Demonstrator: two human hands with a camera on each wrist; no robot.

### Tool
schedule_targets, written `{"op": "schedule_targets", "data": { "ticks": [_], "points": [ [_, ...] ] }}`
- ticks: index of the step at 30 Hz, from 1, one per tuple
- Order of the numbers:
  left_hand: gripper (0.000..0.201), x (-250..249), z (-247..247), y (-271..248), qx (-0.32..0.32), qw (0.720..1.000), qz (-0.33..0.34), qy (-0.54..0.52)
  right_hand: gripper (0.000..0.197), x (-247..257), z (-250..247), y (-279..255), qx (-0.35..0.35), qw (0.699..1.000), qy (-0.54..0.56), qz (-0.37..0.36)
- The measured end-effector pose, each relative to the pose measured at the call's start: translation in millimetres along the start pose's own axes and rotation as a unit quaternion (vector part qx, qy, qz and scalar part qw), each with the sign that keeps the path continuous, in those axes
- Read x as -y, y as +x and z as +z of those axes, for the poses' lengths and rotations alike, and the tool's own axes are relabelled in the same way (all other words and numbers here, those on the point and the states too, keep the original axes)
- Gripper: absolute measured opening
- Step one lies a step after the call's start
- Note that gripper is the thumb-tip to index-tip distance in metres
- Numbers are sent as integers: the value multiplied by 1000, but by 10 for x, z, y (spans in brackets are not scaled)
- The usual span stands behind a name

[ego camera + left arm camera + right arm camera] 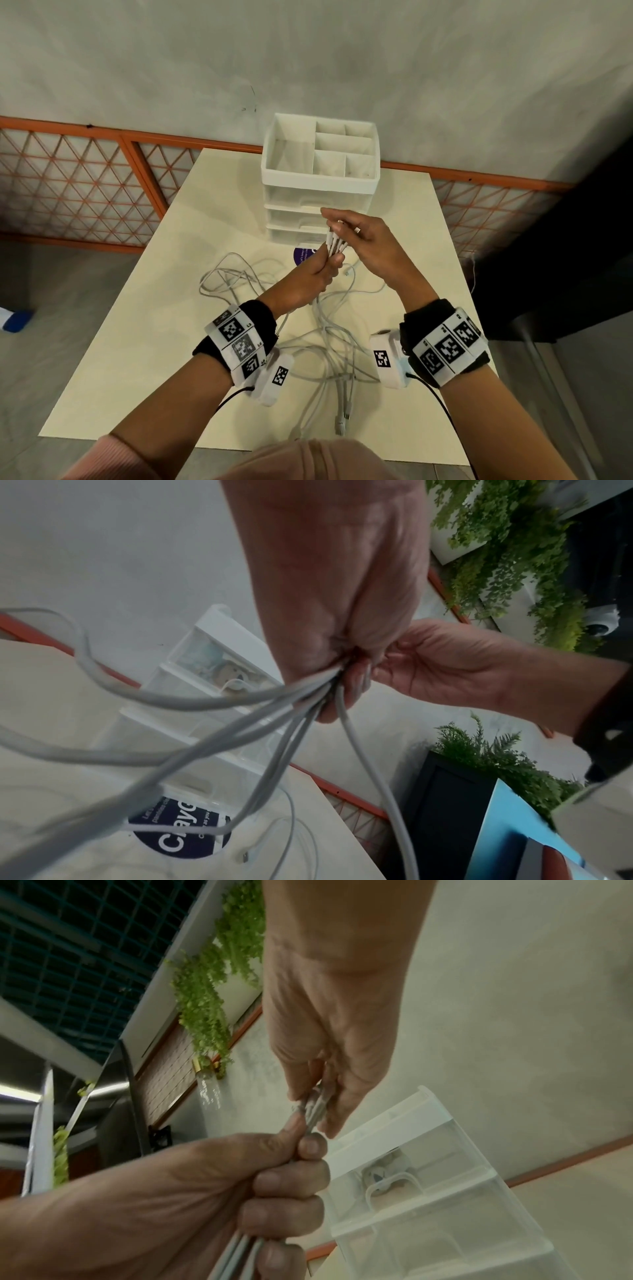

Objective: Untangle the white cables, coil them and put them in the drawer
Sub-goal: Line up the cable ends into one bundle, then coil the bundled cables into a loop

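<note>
Several white cables [239, 284] lie tangled on the cream table [137, 359], loops spreading left and loose plugs [340, 421] near the front edge. My left hand [330, 270] grips a bundle of cable ends [335, 245] in a fist above the table, the plugs pointing up. My right hand [337, 228] pinches the plug tips between thumb and fingers. In the left wrist view the cables [240, 723] fan out below the fist [342, 615]. In the right wrist view the right hand [325, 1042] closes on the plug ends [313, 1107] above the left hand [274, 1191]. The white drawer unit [318, 192] stands just behind, its drawers closed.
The drawer unit carries an open divided tray [270, 164] on top. A round purple sticker [303, 255] lies on the table at its foot. An orange lattice railing [85, 192] and a grey wall run behind the table. Dark furniture [565, 257] stands to the right.
</note>
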State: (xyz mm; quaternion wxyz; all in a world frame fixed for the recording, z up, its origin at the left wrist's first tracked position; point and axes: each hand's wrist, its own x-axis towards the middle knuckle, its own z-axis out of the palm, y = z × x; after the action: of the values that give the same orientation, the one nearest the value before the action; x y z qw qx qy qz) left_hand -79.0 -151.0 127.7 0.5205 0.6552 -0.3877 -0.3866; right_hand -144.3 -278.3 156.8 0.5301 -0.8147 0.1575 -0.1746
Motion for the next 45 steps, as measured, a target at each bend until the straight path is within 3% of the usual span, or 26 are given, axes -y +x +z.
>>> {"op": "schedule_targets", "data": {
  "ticks": [3,6,10,12,14,16,20,22,26,30,33,35,37,41,43,45],
  "points": [
    [7,-11,-3,23,37,996,-6,79,34,-19,57,10,31,997,-65,-1],
    [16,22,-14,81,62,990,-44,122,34,-6,124,1,30,997,-75,-11],
    [15,7,-13,77,59,996,-50,46,27,17,100,6,2,999,40,36],
    [19,-69,-15,46,16,1000,-11,-11,53,1,73,-8,-27,985,156,70],
    [23,-155,-49,44,-28,998,32,-56,82,-62,94,-21,-5,968,233,93],
    [21,-235,-98,79,-55,991,61,-105,78,-157,178,-55,50,960,252,116],
    [24,-337,-204,127,-64,973,77,-207,28,-220,321,-191,232,961,111,100],
    [25,-339,-268,109,-63,971,84,-215,4,-176,335,-209,251,963,54,86],
    [33,-391,-431,67,-90,962,124,-226,18,-303,263,-123,238,966,-75,73],
    [35,-544,-671,18,-122,950,164,-238,26,-651,92,-141,179,953,-211,124],
    [35,-512,-742,-37,-167,961,134,-173,31,-770,-26,-160,118,974,-135,138],
    [34,-396,-712,-61,-190,975,110,-18,29,-713,-74,-152,90,983,-89,129],
    [28,-263,-651,-71,-152,977,77,125,23,-600,-115,-119,65,988,-78,116],
    [20,-104,-473,-55,-34,978,47,201,21,-292,-103,-12,68,990,-88,88],
    [16,-81,-454,-5,-55,969,61,235,26,-139,-105,35,52,993,-78,72],
    [18,-112,-496,39,-103,971,77,200,22,-36,-138,60,39,996,-51,70]
  ]
}}
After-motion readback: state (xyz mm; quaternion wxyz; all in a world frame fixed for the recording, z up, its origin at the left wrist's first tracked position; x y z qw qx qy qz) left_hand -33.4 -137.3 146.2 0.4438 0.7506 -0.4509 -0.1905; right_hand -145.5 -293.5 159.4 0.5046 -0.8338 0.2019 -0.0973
